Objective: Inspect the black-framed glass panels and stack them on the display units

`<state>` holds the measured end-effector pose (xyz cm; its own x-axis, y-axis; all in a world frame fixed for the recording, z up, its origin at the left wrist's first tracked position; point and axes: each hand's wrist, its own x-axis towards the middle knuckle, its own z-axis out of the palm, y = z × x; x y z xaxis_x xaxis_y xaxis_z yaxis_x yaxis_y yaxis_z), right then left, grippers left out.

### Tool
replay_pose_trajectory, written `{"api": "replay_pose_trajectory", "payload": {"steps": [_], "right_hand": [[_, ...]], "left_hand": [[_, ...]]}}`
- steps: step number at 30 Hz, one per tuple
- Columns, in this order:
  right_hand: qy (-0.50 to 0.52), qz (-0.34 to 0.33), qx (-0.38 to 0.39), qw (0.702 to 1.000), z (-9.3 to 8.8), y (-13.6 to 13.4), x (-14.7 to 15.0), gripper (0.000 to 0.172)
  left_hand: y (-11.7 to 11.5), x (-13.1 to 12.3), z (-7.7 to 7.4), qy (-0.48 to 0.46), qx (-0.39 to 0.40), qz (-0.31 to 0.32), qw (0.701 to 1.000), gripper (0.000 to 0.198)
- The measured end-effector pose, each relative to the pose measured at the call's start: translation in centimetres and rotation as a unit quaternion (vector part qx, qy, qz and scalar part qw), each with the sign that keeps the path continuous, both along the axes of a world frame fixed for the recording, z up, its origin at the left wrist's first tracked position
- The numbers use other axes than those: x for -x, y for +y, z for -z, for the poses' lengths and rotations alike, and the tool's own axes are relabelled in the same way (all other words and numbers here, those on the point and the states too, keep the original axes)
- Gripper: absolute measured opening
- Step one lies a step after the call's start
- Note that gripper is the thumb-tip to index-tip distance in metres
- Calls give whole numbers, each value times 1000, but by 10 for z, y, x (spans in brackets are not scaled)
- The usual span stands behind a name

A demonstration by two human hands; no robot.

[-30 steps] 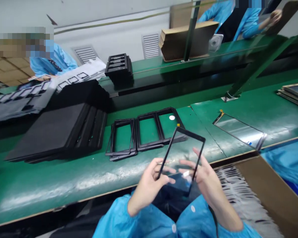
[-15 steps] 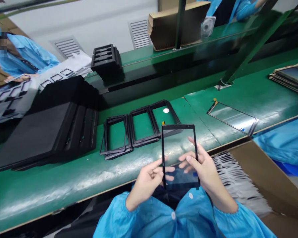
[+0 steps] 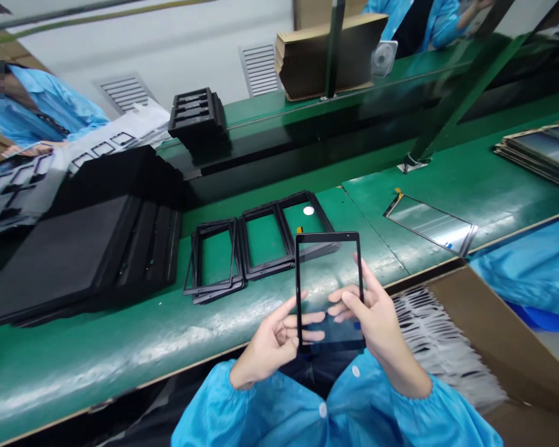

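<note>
Between my hands is a clear glass touch panel with a black border, upright and tilted towards me. My left hand grips its left edge near the bottom, thumb in front and fingers showing through the glass behind. My right hand holds the right edge, with its thumb over the border and fingers behind the pane. Just beyond the panel, stacks of black rectangular frames lie side by side on the green bench. Another glass panel with an orange flex tab rests flat to the right.
Black foam trays are piled at left, and a smaller black tray stack stands on the rear ledge. A green post rises at right near stacked panels. An open carton with white sheets sits beside me. Co-workers sit opposite.
My left thumb has slid down along the panel's left edge. The panel and both hands appear slightly further left, along with a small shift of the whole view. Both hands still hold it.
</note>
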<state>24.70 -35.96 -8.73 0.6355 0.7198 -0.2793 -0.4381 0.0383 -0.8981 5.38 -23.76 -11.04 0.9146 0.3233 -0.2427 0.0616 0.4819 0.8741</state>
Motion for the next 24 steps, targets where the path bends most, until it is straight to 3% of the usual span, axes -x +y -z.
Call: {"api": "replay_pose_trajectory", "payload": {"steps": [3,7,18,24], "right_hand": [[10,-5,0,1000,6,1,1,111],[21,-7,-3,1000,14,-1,2,110],[47,-2,7,999,14,1,6,116],[33,-40,11,999,17,-4,13,112]], "left_hand": [[1,3,11,3,-4,-11,1000,80],[0,3,14,6,-1,-8,1000,82],[0,-8,3,-17,-22,-42,999,65],[15,-17,-10,-42,-38,-87,995,81]]}}
